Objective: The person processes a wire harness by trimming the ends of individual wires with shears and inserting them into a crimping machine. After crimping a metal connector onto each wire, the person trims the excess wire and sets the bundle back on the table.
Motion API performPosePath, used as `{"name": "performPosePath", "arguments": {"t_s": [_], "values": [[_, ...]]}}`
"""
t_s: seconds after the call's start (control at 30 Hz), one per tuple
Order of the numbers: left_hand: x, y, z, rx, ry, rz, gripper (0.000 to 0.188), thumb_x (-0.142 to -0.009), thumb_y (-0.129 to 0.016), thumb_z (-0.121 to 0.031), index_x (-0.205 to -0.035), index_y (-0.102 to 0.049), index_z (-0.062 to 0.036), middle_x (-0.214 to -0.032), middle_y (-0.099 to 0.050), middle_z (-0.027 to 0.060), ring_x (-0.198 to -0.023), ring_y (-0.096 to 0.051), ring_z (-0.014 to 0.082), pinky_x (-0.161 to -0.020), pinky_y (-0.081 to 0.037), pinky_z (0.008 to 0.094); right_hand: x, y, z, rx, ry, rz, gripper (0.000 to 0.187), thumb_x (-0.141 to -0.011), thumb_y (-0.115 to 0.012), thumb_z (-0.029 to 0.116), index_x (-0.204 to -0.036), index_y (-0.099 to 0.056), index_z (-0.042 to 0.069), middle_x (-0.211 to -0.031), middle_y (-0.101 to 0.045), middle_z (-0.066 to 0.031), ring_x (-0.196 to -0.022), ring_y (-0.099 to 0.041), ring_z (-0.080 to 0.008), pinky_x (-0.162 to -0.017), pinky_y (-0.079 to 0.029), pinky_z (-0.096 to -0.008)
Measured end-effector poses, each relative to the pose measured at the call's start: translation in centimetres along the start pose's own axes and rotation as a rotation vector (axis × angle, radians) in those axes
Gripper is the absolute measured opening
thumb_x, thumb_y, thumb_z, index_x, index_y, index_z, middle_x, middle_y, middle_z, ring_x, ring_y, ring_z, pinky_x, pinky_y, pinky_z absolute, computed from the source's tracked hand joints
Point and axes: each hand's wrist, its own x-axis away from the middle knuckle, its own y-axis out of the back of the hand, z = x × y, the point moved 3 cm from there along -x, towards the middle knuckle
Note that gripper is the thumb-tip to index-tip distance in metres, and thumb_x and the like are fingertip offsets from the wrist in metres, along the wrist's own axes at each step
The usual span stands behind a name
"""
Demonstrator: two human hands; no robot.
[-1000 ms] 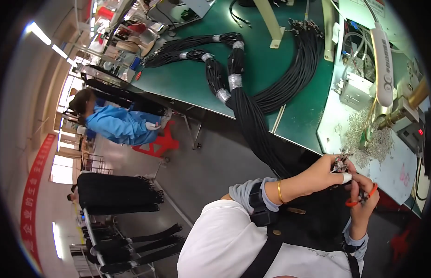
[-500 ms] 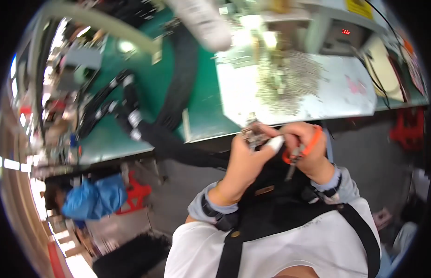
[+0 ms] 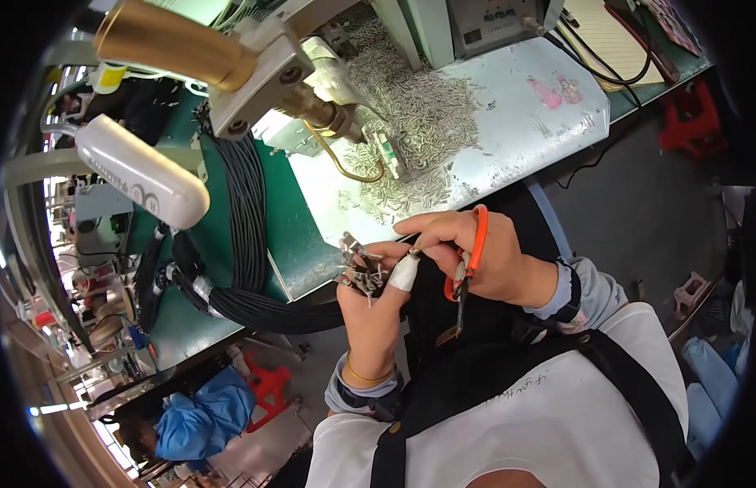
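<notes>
My left hand (image 3: 371,305) is closed around a bunch of cable ends (image 3: 362,272) with small metal tips sticking out above the fist. White tape wraps its thumb (image 3: 404,273). My right hand (image 3: 484,252) carries an orange-handled hand tool (image 3: 477,244) like scissors, its dark narrow blades hanging down below the fingers. The right thumb and forefinger pinch at a small end beside the taped thumb, too small to make out. A thick bundle of black cables (image 3: 272,315) runs from the green table toward my left wrist, where the hand hides it.
A pale metal plate (image 3: 549,134) bears a heap of small metal pieces (image 3: 419,106). Above it stands a bench machine with a brass-coloured cylinder (image 3: 175,45). A white rounded lamp-like part (image 3: 142,171) hangs over the green table (image 3: 288,195). Red stools (image 3: 693,118) and a person in blue (image 3: 203,415) are nearby.
The view has shifted and become sharper, bringing the machine more fully into sight. Both hands sit further left in the picture; the cable ends and orange-handled tool remain held.
</notes>
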Motion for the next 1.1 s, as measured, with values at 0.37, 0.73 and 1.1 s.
{"name": "performPosePath", "arguments": {"t_s": [0.37, 0.73, 1.1], "values": [[0.0, 0.5, -0.1, 0.023, -0.169, -0.049, 0.015, -0.073, -0.062, 0.003, -0.086, -0.056, 0.0012, -0.078, -0.056, 0.0039, -0.069, -0.051, 0.0083, -0.063, -0.040, 0.0195, -0.2, 1.7, 0.0, 0.094, -0.373, 0.363, 0.024, -0.069, -0.070, 0.018, -0.066, -0.052, 0.003, -0.060, -0.059, -0.0107, -0.045, -0.054, -0.0192, -0.043, -0.042, -0.0259], [-0.1, -0.6, -0.5, -0.144, -0.362, -0.090, 0.012, -0.075, -0.059, -0.001, -0.085, -0.052, -0.0014, -0.072, -0.049, 0.0009, -0.056, -0.038, 0.0036, -0.046, -0.026, 0.0175, 0.4, 0.9, 0.3, 0.270, -0.495, 0.545, 0.037, -0.069, -0.068, 0.033, -0.058, -0.049, 0.004, -0.048, -0.051, -0.0088, -0.043, -0.052, -0.0288, -0.041, -0.041, -0.0325], [-5.1, -0.1, -1.2, 0.125, 0.127, 0.102, 0.013, -0.077, -0.059, -0.002, -0.089, -0.054, 0.0004, -0.072, -0.050, -0.0007, -0.054, -0.040, 0.0025, -0.046, -0.030, 0.0167, 0.2, 0.9, -1.3, -0.396, -0.845, 0.435, 0.021, -0.082, -0.057, 0.016, -0.071, -0.049, -0.001, -0.047, -0.047, -0.0058, -0.041, -0.051, -0.0121, -0.041, -0.039, -0.0253]]}}
